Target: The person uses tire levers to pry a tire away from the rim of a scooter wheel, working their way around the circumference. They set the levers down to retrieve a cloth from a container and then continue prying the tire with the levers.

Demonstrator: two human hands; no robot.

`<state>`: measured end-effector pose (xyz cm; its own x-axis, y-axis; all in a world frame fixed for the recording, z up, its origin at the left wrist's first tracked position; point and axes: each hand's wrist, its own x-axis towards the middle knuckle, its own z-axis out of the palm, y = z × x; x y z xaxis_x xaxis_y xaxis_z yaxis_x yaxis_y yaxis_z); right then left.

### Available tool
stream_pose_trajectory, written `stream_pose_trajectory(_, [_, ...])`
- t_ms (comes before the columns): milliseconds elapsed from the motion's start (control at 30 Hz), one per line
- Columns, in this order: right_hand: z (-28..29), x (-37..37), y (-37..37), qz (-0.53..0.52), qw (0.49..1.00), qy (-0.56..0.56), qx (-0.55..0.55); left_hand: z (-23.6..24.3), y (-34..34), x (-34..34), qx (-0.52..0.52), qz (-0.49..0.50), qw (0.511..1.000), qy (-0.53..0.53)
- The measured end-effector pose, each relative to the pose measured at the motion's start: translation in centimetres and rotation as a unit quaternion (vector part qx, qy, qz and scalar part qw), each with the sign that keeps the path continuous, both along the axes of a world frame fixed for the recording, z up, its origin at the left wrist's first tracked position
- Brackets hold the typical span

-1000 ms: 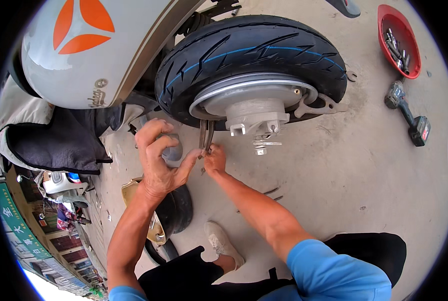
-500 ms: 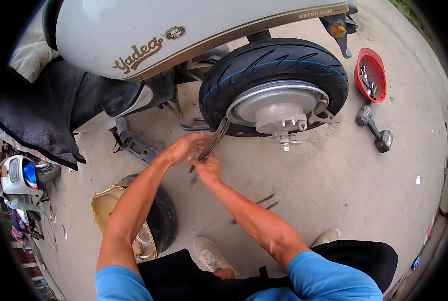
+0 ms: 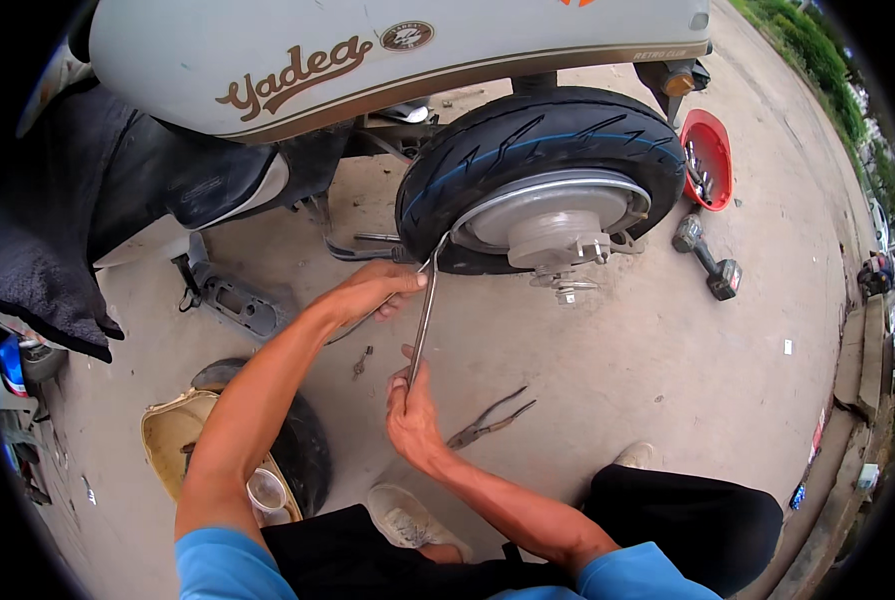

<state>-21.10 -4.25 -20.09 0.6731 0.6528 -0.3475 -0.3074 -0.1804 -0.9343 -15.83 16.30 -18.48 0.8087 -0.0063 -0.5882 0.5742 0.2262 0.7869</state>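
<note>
A black tire with a blue stripe is mounted on a silver hub under the white scooter body. My left hand closes on a thin metal tire lever at the tire's lower left edge. Lower down, my right hand grips the handle of a longer steel tire lever, whose bent tip is at the rim. Long-handled pliers lie on the ground beside my right hand.
At the right are a red container of metal tools and a cordless driver. A dark plastic part and a cream tub beside a loose tire lie at the left. A curb runs along the far right.
My left hand, open one second ago, is now closed on a lever. The two levers, earlier held together, are apart; my right hand has moved down with the longer one.
</note>
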Motion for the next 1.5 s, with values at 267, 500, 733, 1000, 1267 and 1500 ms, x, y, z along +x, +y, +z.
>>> stream_pose_trajectory(267, [11.9,12.7,-10.4,0.188,0.869,-0.379,-0.257,0.6,-3.0,-1.3,0.34,0.106,0.924,-0.136])
stream_pose_trajectory(500, [22.1,18.7,-8.1,0.265,0.505,-0.707,-0.418,1.9,-4.7,-0.9,0.341,0.126,0.921,-0.14])
stream_pose_trajectory(733, [25.2,17.8,-1.1,0.461,0.319,-0.721,-0.407,2.5,-4.8,-1.1,0.33,0.132,0.924,-0.142])
stream_pose_trajectory(1000, [26.4,18.2,1.7,0.466,0.26,-0.748,-0.395,2.8,-4.9,-1.2,0.327,0.136,0.926,-0.128])
stream_pose_trajectory(1267, [23.5,21.1,3.2,0.485,0.251,-0.775,-0.317,2.7,-5.0,-1.2,0.326,0.139,0.928,-0.118])
stream_pose_trajectory(1500, [24.0,21.5,0.4,0.491,0.34,-0.75,-0.284,2.6,-4.9,-1.2,0.336,0.143,0.922,-0.13])
